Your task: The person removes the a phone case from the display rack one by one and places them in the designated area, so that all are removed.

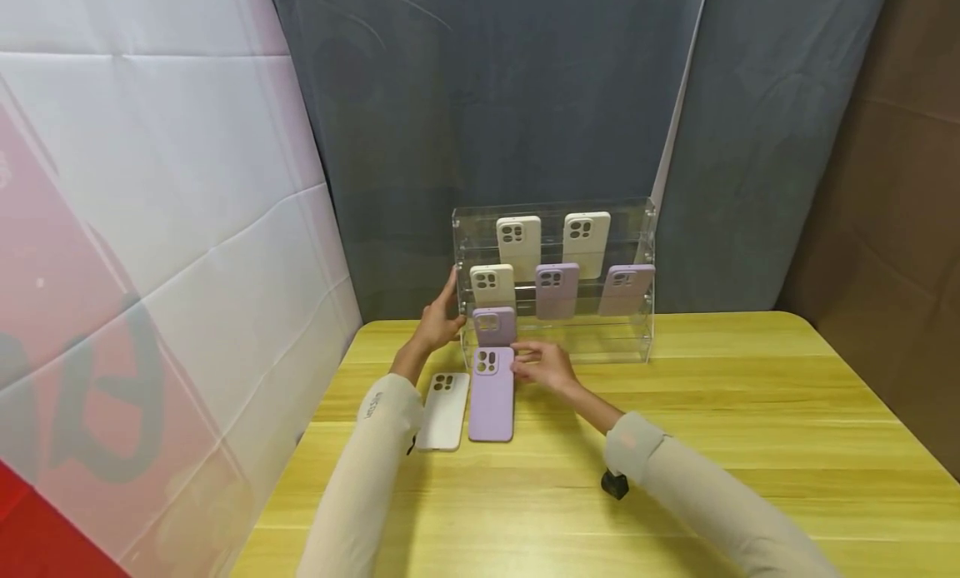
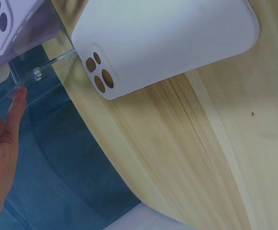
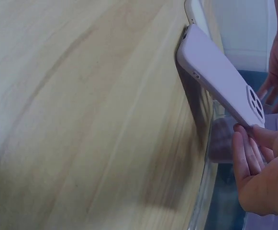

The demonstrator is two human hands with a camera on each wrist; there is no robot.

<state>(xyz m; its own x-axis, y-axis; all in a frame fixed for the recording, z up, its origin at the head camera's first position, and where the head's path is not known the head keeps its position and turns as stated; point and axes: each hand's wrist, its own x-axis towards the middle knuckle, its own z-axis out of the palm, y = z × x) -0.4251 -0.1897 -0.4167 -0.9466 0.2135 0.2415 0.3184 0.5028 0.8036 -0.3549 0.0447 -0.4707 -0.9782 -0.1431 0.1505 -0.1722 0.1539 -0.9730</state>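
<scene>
The left hand (image 1: 437, 325), fingers extended and grasping nothing, touches the left side of the clear stand (image 1: 555, 206). Beside a white case (image 1: 444, 416) on the table (image 1: 720, 445), a tilted purple case (image 1: 492, 403) is pinched at its camera end by the right hand (image 1: 547, 366).

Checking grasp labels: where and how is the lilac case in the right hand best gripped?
The lilac case is probably best pinched by its right long edge, near the camera cutouts, coming from the right. It's thin enough to pinch; the white case lies close along its left, no case lies along its right, and the right hand pinches there.
</scene>
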